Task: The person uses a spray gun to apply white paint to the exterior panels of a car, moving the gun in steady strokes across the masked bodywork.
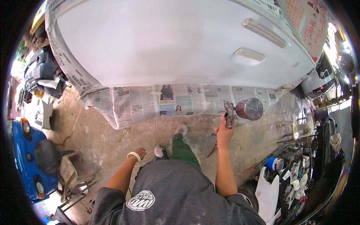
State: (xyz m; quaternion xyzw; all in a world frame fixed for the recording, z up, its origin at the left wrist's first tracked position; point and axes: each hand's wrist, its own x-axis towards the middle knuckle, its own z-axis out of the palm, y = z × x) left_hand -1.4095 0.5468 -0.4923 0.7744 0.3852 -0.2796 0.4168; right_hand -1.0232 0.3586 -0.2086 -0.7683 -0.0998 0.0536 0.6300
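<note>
My right hand (pixel 224 133) is wrapped round the handle of a paint spray gun (pixel 229 114). The gun's round, paint-stained cup (pixel 250 108) sticks out to the right. Just beyond it stands a vehicle's white door panel (pixel 150 45), smooth and slightly glossy, with two taped-over handle-like parts (pixel 249 54) on its right side. Newspaper masking (pixel 142 103) hangs along the panel's lower edge. My left hand (pixel 140 152) hangs low beside my leg, its fingers curled in with nothing visible in them. A pale yellow ring (pixel 135 158) circles that wrist.
At the left are a blue car-shaped thing (pixel 32 161), a beige plastic chair (pixel 71 172) and a black bumper-like part (pixel 43 71). To the right lie another plastic chair (pixel 303 127), a blue-wrapped can (pixel 275 164) and a white panel (pixel 268 191). Stained concrete floor (pixel 101 138) runs underneath.
</note>
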